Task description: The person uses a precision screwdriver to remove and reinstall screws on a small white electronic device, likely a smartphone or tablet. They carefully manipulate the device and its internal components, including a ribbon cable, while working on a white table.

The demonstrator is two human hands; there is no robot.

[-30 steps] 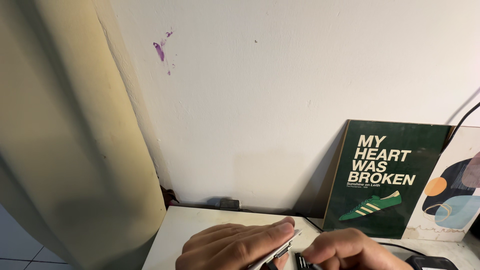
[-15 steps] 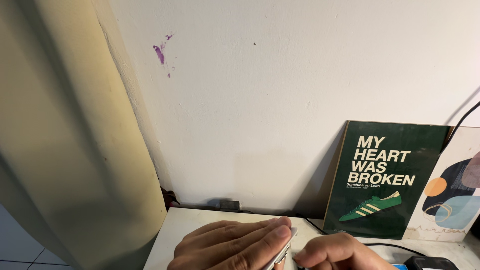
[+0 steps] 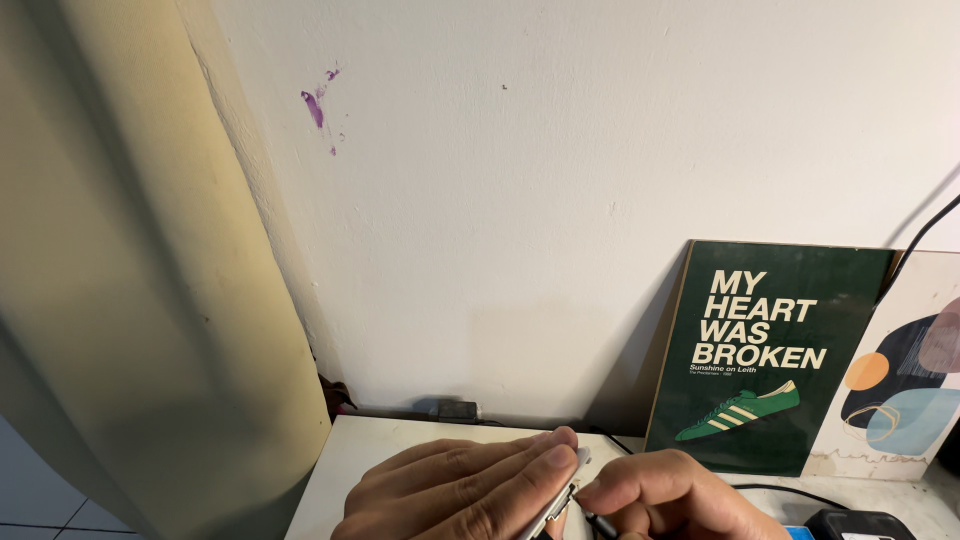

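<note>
Head view, the only one: your left hand [image 3: 455, 490] lies at the bottom edge of the frame, fingers stretched out flat and close together, pressed along a thin silvery flat object [image 3: 560, 500] whose narrow edge shows just beyond your index fingertip. Your right hand [image 3: 675, 495] sits just beside it, to the right, with fingers curled; its fingertips meet the same silvery object at its right edge, pinching there, and a short dark piece [image 3: 598, 522] shows just under those fingertips, but you cannot tell from this angle whether the right hand grips it or only touches it. Taking the silvery object as landmark: it rests low over the white tabletop [image 3: 375, 445], whose bare part runs to its left and behind. Behind it and to the right a dark green poster [image 3: 770, 350] with a green shoe leans against the white wall [image 3: 550, 200]; further right stands a pale print with coloured shapes [image 3: 900, 390]. Right of the object, a black cable [image 3: 775, 490] lies on the table near a black box [image 3: 855, 525]. Well to the left hangs a cream curtain [image 3: 120, 300]; high above left, a purple smear [image 3: 315, 105] marks the wall.
</note>
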